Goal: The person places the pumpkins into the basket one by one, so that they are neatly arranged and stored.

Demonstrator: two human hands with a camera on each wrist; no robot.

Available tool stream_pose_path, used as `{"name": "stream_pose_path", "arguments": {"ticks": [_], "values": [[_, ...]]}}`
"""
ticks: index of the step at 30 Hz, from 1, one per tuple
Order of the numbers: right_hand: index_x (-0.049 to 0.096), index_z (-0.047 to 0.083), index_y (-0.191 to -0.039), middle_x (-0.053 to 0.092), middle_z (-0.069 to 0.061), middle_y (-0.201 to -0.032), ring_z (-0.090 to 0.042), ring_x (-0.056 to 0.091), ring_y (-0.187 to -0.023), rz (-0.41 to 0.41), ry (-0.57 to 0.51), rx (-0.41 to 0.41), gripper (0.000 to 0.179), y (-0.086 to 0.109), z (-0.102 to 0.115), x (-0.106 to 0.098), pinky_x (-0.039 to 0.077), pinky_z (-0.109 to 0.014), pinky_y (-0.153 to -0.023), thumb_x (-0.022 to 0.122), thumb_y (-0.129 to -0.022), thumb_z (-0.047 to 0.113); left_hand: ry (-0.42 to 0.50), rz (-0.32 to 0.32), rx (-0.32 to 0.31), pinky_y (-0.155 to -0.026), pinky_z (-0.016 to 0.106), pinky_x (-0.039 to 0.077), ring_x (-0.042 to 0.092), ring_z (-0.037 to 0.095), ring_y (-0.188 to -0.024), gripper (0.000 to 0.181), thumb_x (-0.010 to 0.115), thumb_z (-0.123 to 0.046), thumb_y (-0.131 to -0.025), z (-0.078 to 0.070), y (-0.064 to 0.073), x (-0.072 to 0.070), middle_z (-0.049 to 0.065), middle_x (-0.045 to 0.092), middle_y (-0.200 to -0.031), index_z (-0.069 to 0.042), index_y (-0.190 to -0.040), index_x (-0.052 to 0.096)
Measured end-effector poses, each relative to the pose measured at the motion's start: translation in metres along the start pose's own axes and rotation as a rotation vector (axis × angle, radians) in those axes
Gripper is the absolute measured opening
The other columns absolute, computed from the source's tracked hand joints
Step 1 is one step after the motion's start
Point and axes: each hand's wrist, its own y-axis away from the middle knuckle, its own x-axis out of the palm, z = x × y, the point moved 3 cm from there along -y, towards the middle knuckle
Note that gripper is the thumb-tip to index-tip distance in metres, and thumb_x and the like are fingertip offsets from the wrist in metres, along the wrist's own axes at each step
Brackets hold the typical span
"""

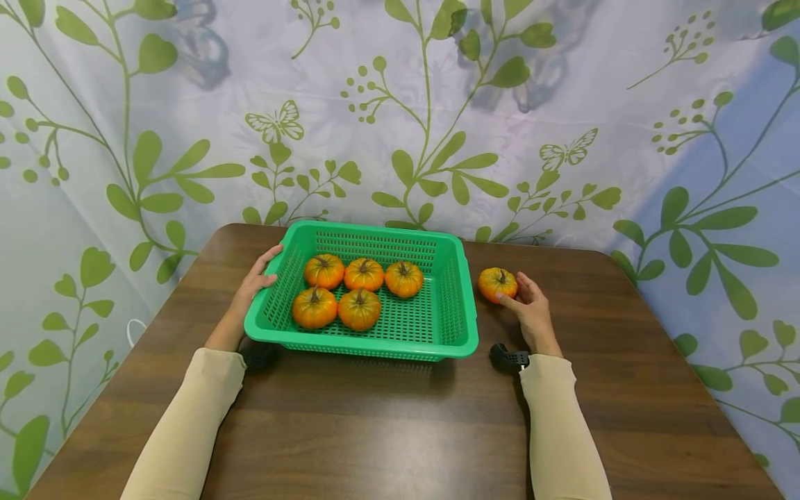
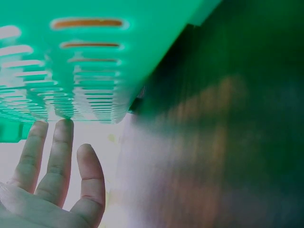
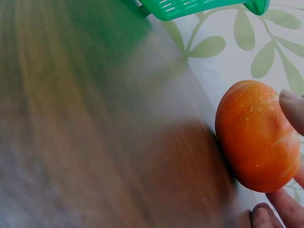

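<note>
A green plastic basket (image 1: 362, 346) stands on the brown table (image 1: 387, 430) with several small orange pumpkins (image 1: 359, 309) inside. My left hand (image 1: 265, 267) rests against the basket's left rim. In the left wrist view its fingers (image 2: 59, 156) are straight, tips against the slotted basket wall (image 2: 95, 71). One more pumpkin (image 1: 498, 283) sits on the table just right of the basket. My right hand (image 1: 519, 295) holds it from the right side. In the right wrist view that pumpkin (image 3: 256, 137) stands on the wood with fingertips (image 3: 292, 107) curled round its far side.
A leaf-and-butterfly printed cloth (image 1: 437, 125) hangs close behind and beside the table. The table's back edge runs just behind the basket. Bare wood lies in front of the basket and to the right of the loose pumpkin. The basket's corner (image 3: 199, 7) shows in the right wrist view.
</note>
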Motion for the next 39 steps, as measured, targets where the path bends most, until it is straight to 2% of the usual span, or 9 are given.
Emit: {"name": "stream_pose_path", "arguments": {"ticks": [7, 15, 19, 23, 26, 30, 39], "values": [[0.023, 0.000, -0.171, 0.025, -0.020, -0.176, -0.032, 0.026, -0.163, 0.022, 0.078, -0.003, 0.085, 0.001, 0.000, 0.001, 0.021, -0.042, -0.131, 0.073, -0.102, 0.001, 0.011, 0.020, 0.009, -0.096, 0.020, 0.052, 0.060, 0.006, -0.124, 0.057, 0.039, -0.002, -0.103, -0.001, 0.001, 0.000, -0.014, 0.058, -0.143, -0.034, -0.145, 0.059], [0.022, 0.001, -0.171, 0.023, -0.021, -0.176, -0.032, 0.023, -0.164, 0.032, 0.109, 0.011, 0.087, 0.001, -0.002, 0.000, 0.019, -0.042, -0.131, 0.073, -0.102, 0.003, 0.015, 0.035, 0.019, -0.095, 0.020, 0.052, 0.059, 0.006, -0.123, 0.056, 0.039, -0.001, -0.104, 0.000, 0.002, 0.001, -0.014, 0.057, -0.143, -0.034, -0.144, 0.060], [0.021, -0.001, -0.171, 0.022, -0.022, -0.176, -0.034, 0.022, -0.164, 0.031, 0.101, 0.038, 0.086, 0.002, 0.002, 0.000, 0.019, -0.044, -0.131, 0.073, -0.102, 0.002, 0.013, 0.031, 0.013, -0.095, 0.020, 0.052, 0.058, 0.006, -0.123, 0.055, 0.040, -0.002, -0.105, 0.000, 0.002, 0.001, -0.014, 0.055, -0.143, -0.034, -0.145, 0.059], [0.022, -0.004, -0.170, 0.025, -0.025, -0.175, -0.037, 0.026, -0.162, 0.023, 0.081, 0.060, 0.086, 0.011, 0.016, 0.003, 0.023, -0.045, -0.130, 0.072, -0.101, -0.001, 0.014, 0.025, 0.015, -0.093, 0.019, 0.052, 0.059, 0.005, -0.121, 0.056, 0.041, -0.001, -0.103, -0.001, -0.001, 0.000, -0.015, 0.056, -0.141, -0.035, -0.143, 0.062], [0.022, -0.004, -0.169, 0.027, -0.025, -0.174, -0.037, 0.030, -0.160, 0.004, 0.066, 0.049, 0.084, 0.012, 0.014, 0.003, 0.025, -0.045, -0.129, 0.071, -0.101, -0.002, 0.024, 0.023, 0.015, -0.093, 0.019, 0.052, 0.060, 0.005, -0.119, 0.057, 0.041, 0.001, -0.103, -0.001, -0.002, 0.000, -0.016, 0.058, -0.139, -0.035, -0.142, 0.063], [0.023, -0.001, -0.171, 0.028, -0.022, -0.174, -0.035, 0.033, -0.158, -0.018, 0.048, 0.014, 0.083, 0.005, -0.001, -0.001, 0.026, -0.042, -0.129, 0.070, -0.103, 0.000, 0.011, 0.018, 0.009, -0.093, 0.019, 0.051, 0.060, 0.004, -0.120, 0.058, 0.041, 0.000, -0.102, -0.001, -0.001, 0.000, -0.017, 0.058, -0.139, -0.035, -0.143, 0.063], [0.027, 0.004, -0.171, 0.033, -0.021, -0.172, -0.032, 0.038, -0.150, -0.031, 0.003, -0.036, 0.081, 0.008, -0.003, -0.002, 0.034, -0.033, -0.125, 0.071, -0.103, 0.002, 0.007, 0.012, -0.005, -0.095, 0.019, 0.051, 0.060, 0.004, -0.121, 0.056, 0.041, -0.001, -0.101, 0.000, -0.001, -0.001, -0.016, 0.059, -0.140, -0.037, -0.140, 0.061]]}}
